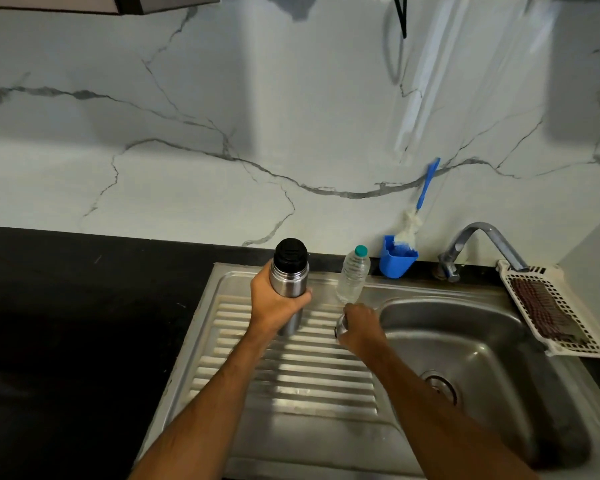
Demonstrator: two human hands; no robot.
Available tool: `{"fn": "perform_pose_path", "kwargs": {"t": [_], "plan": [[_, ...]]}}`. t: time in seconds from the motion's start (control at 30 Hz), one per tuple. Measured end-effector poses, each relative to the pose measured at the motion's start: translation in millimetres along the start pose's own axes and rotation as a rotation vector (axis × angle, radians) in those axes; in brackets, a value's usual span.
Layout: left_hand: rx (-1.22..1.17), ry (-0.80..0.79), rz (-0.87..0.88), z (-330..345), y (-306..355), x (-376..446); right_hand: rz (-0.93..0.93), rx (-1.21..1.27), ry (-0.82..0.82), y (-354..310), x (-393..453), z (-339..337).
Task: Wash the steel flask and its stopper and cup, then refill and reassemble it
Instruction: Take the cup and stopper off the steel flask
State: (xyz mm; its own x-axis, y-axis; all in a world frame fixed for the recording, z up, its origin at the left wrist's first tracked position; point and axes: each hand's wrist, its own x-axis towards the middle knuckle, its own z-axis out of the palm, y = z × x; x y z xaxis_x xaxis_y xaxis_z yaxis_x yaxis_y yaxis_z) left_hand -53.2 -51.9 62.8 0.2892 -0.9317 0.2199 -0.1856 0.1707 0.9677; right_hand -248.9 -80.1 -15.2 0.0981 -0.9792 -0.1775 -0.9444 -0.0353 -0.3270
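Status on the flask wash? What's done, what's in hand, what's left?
Done: the cup looks already off the steel flask, whose black stopper is still in. In hand: the left hand grips the flask upright over the drainboard; the right hand holds a steel piece, probably the cup. Left: no water runs from the tap, so washing, refilling and reassembly remain.
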Motion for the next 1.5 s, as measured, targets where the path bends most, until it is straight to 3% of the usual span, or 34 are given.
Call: {"fn": "perform_pose_path", "kwargs": {"t": [0.4, 0.53, 0.63, 0.77, 0.83, 1.0, 1.1, 1.23, 1.43, 1.5], "plan": [[0.048, 0.016, 0.022, 5.1, -9.1, -1.4, -0.004, 0.040, -0.051, 7.0, -0.9, 13.0], [0.065, 0.027, 0.003, 9.8, -12.1, -0.3, -0.031, 0.487, 0.338, -37.7, -8.9, -46.1], [0.063, 0.027, -0.004, 13.5, -11.8, -1.8, -0.189, 0.497, 0.573, -86.0, -25.5, -108.6], [0.038, 0.015, -0.004, 25.1, 3.6, -12.0, -0.276, -0.065, 0.505, -131.0, -49.4, -146.8], [0.074, 0.027, -0.032, 32.3, 14.0, -18.3, -0.240, -0.189, 0.485, -141.5, -49.6, -149.3], [-0.008, 0.020, -0.049, 33.0, 22.4, -25.9, -0.314, -0.279, 0.460, -140.6, -43.7, -152.0], [-0.003, -0.109, -0.006, 21.4, 21.6, -18.2, -0.386, -0.223, 0.469, -134.5, -41.6, -159.3], [-0.054, -0.351, 0.013, 10.1, 19.4, -9.4, -0.690, -0.315, 0.442, -125.2, -35.0, -169.8], [-0.025, -0.360, 0.010, 4.4, 22.9, 0.3, -0.790, -0.223, 0.352, -111.0, -33.4, -176.2], [-0.015, -0.315, 0.005, 6.5, 27.0, 0.5, -0.700, -0.139, 0.359, -112.2, -40.4, -177.9]]}}
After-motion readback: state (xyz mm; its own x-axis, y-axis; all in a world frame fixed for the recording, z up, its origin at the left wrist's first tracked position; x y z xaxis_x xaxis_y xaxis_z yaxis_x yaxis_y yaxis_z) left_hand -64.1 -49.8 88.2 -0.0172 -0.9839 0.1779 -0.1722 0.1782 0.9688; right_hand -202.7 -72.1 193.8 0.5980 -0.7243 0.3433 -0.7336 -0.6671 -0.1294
